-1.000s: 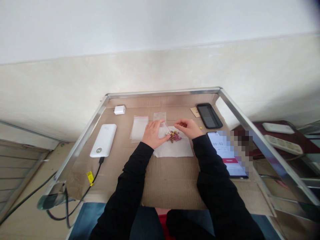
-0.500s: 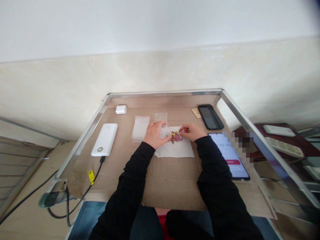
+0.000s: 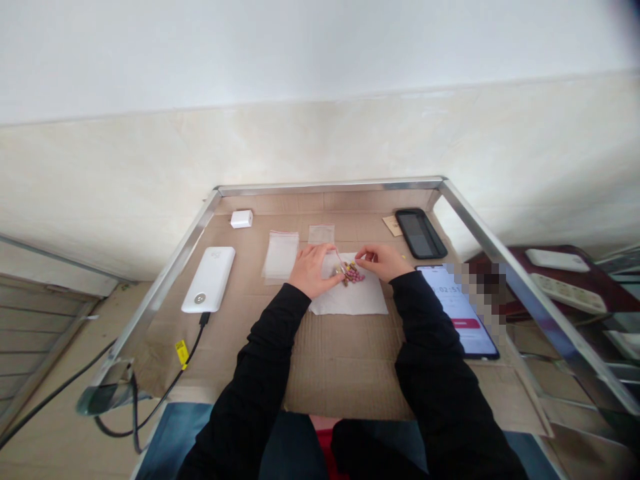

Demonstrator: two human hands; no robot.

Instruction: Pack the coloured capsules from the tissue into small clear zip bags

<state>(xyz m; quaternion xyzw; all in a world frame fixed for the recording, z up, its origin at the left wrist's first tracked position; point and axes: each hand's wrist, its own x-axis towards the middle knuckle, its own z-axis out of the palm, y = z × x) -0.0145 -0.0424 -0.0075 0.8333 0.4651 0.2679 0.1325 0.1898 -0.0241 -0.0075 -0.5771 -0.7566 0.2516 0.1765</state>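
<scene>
A white sheet (image 3: 350,305) lies at the middle of the cardboard surface, with a small pile of pink, brown and yellow pill-like pieces (image 3: 355,273) on it. My left hand (image 3: 313,270) curves round a small clear zip bag with a red line at its mouth (image 3: 338,257), thumb at the near side and fingers at the far side. The bag is partly hidden by the hand. My right hand (image 3: 377,261) is at the pile's right edge, its thumb and index finger pinched together beside the bag's mouth. Whatever is between those fingertips is too small to make out.
A stack of clear zip bags (image 3: 281,257) and another zip bag (image 3: 321,234) lie beyond my left hand. A white power bank (image 3: 209,280) with a cable and a white charger (image 3: 241,219) are left. Right are a black phone (image 3: 421,233) and a lit phone (image 3: 470,327). A metal rail (image 3: 330,187) edges the surface.
My right hand's pinched fingertips have shifted slightly left and away from me, closer to the bag's mouth. My left hand stays almost in place with the bag.
</scene>
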